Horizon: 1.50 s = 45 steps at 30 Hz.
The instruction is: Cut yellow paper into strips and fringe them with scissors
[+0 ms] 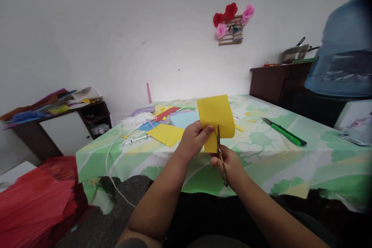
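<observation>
My left hand (194, 139) pinches a sheet of yellow paper (215, 112) by its left side, thumb on the face toward me. The sheet is held up over the front of the table. My right hand (231, 164) grips a pair of scissors (220, 154) with gold-coloured handles. Their blades point upward and lie in a cut that runs up from the paper's lower edge. Left of the cut, a strip hangs straight down; the right part curls away. The fingers behind the paper are hidden.
A patterned green cloth (258, 162) covers the table. On it lie a green utility knife (286, 131), another yellow sheet (167, 134), a light blue sheet (183, 119), white string (138, 120) and yellow scraps. A water jug (340, 54) stands at right, red plastic (37, 197) at lower left.
</observation>
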Tool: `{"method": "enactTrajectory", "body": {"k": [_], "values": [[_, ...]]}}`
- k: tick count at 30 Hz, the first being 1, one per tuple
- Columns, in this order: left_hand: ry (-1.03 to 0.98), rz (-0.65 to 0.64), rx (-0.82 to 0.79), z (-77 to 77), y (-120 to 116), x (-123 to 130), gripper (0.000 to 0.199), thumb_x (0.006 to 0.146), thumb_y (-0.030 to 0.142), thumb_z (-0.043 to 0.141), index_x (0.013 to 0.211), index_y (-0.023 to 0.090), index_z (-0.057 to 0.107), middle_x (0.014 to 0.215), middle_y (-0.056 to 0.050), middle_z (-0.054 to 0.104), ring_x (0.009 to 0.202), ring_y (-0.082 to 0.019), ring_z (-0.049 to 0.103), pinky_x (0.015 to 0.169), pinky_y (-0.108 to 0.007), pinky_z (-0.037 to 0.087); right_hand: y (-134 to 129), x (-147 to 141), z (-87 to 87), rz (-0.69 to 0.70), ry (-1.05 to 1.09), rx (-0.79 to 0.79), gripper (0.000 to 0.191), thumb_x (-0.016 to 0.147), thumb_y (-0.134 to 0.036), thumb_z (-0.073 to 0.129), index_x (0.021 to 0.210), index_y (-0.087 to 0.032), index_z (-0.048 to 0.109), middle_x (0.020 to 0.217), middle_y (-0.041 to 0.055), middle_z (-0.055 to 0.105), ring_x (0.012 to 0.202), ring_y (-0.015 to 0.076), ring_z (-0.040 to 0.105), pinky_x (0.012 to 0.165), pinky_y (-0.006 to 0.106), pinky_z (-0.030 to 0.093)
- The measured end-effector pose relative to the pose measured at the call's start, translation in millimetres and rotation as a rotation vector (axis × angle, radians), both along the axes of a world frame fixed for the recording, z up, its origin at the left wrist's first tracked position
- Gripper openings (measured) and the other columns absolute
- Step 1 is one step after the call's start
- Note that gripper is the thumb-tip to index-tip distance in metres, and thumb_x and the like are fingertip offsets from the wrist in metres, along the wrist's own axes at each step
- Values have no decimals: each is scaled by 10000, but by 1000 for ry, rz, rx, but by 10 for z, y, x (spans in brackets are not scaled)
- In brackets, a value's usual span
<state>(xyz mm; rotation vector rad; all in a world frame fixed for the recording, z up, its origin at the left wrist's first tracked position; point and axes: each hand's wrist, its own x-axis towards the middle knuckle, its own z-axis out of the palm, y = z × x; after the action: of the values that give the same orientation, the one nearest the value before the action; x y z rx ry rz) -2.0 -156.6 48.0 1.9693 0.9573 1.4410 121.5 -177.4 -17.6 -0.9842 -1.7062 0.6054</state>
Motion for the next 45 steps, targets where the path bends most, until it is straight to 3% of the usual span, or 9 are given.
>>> {"method": "enactTrajectory", "body": {"k": [8,14,27,34,45], "values": [[-42,-5,-87,-89,46,57,322,692,475,483,695,164,566,639,-5,562,591,-116,499,534,-216,390,38,25,-128,-75,3,-43,361,666,-555,440,634,-196,428,509,-7,461,467,134,457,436,246,353],[31,-22,-71,-108,49,93,306,704,454,475,675,161,559,613,2,551,567,-106,487,518,-207,377,26,34,-65,-49,-4,36,347,711,-512,406,770,-177,476,615,30,523,549,157,510,482,256,392],[-81,-28,-99,-123,55,80,290,695,440,495,695,158,560,634,-5,546,575,-104,477,528,-210,378,48,31,-61,-88,-23,-13,374,692,-561,412,640,-192,440,503,0,468,506,142,472,450,243,364],[-167,-170,-205,-174,284,123,296,687,434,510,739,147,559,644,-11,546,564,-100,479,528,-212,378,200,-10,-78,-65,113,-173,431,672,-615,383,588,-193,411,491,-25,441,391,98,453,386,227,370],[-338,-244,-395,-396,768,240,316,643,444,561,703,136,520,536,16,511,445,-75,435,445,-203,331,582,-35,-183,-67,235,-390,419,665,-587,434,571,-178,435,407,-54,412,288,73,406,292,203,351]]}}
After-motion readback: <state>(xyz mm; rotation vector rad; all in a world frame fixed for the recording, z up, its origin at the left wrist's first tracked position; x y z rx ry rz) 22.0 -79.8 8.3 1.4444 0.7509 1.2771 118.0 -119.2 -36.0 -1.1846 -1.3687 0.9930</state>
